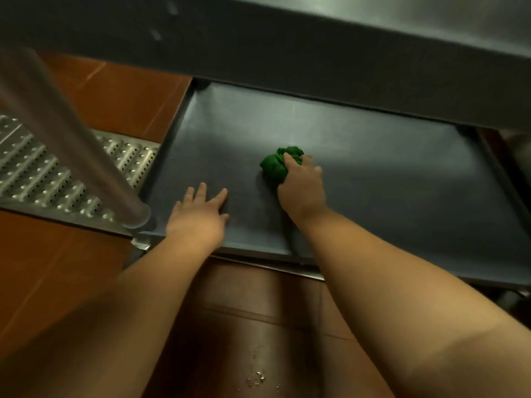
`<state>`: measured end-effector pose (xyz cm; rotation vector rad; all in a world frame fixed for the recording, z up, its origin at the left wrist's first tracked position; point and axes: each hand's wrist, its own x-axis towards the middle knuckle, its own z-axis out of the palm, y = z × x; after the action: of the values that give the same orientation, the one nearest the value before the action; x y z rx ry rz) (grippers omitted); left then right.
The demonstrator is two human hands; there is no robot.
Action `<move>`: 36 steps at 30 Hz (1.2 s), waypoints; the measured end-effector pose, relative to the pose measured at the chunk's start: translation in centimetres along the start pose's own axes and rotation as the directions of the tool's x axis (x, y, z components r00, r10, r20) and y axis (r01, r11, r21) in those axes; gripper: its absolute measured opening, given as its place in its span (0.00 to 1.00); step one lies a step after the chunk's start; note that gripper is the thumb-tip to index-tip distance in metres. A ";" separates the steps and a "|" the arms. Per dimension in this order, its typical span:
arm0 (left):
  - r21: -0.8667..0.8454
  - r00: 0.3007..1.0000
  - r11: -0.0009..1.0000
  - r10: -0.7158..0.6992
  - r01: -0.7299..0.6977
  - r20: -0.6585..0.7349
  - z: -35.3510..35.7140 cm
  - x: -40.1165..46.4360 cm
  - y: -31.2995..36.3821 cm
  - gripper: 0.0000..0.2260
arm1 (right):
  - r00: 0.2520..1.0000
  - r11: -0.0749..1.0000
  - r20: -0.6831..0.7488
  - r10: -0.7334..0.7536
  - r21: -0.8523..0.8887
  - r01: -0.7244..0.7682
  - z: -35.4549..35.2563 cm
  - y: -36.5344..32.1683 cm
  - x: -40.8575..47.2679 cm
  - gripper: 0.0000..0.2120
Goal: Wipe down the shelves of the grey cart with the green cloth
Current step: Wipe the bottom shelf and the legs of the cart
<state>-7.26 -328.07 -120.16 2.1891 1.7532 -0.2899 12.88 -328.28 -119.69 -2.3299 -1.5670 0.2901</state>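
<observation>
The grey cart's lower shelf (388,173) fills the middle of the view, a flat dark tray with a raised rim. My right hand (301,185) grips the bunched green cloth (277,165) and holds it down on the shelf near its middle. My left hand (201,211) rests flat on the shelf near its front left corner, fingers spread and straight. Above, the cart's upper shelf (316,47) crosses the top of the view and hides the back of the lower one.
A metal cart post (71,133) slants down to the shelf's front left corner. A perforated steel floor grate (34,173) lies at the left on red-brown floor tiles (123,96). Small water drops (255,379) glint on the floor below.
</observation>
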 end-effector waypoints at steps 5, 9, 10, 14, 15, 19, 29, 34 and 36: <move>0.087 0.991 0.988 -0.127 0.130 -0.030 0.0 -0.3 2.1 0.31 | 0.997 0.997 -0.021 0.073 -0.010 -0.073 -3.1 8.8 -1.7 0.32; -0.094 0.964 0.966 0.228 -0.242 -0.139 1.8 -2.4 12.3 0.30 | 0.996 0.996 -0.010 0.091 -0.006 -0.091 -5.1 13.2 -3.0 0.32; -0.127 0.961 0.955 0.256 -0.269 -0.109 2.7 -3.2 15.0 0.29 | 0.996 0.996 -0.010 0.084 -0.008 -0.084 -5.6 14.0 -3.3 0.33; 0.033 0.991 0.990 0.135 -0.135 0.008 4.8 -4.2 19.1 0.32 | 0.994 0.993 -0.008 0.108 -0.041 -0.108 -8.1 19.6 -4.2 0.32; 0.056 0.994 0.992 0.112 -0.113 0.017 4.7 -4.2 18.9 0.32 | 0.991 0.990 -0.011 0.132 -0.056 -0.133 -8.9 21.6 -4.4 0.32; 0.151 0.997 0.985 0.080 -0.078 -0.009 3.6 -4.1 21.2 0.31 | 0.961 0.957 -0.046 0.273 -0.089 -0.276 -12.0 29.3 -5.9 0.31; 0.050 0.961 0.964 0.256 -0.263 0.107 6.1 -6.0 30.2 0.32 | 0.920 0.896 -0.108 0.376 -0.212 -0.391 -16.2 38.2 -9.1 0.33; 0.022 0.948 0.953 0.297 -0.301 0.118 5.6 -6.0 30.3 0.34 | 0.889 0.870 -0.133 0.439 -0.183 -0.457 -15.9 38.0 -9.5 0.32; -0.138 0.935 0.931 0.348 -0.338 0.064 4.8 -5.7 29.2 0.36 | 0.873 0.859 -0.136 0.468 -0.163 -0.486 -15.8 37.6 -9.3 0.33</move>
<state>20.02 -340.75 -119.11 2.3013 1.2743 -0.1815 47.10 -352.37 -118.96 -2.8224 -0.9859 0.1413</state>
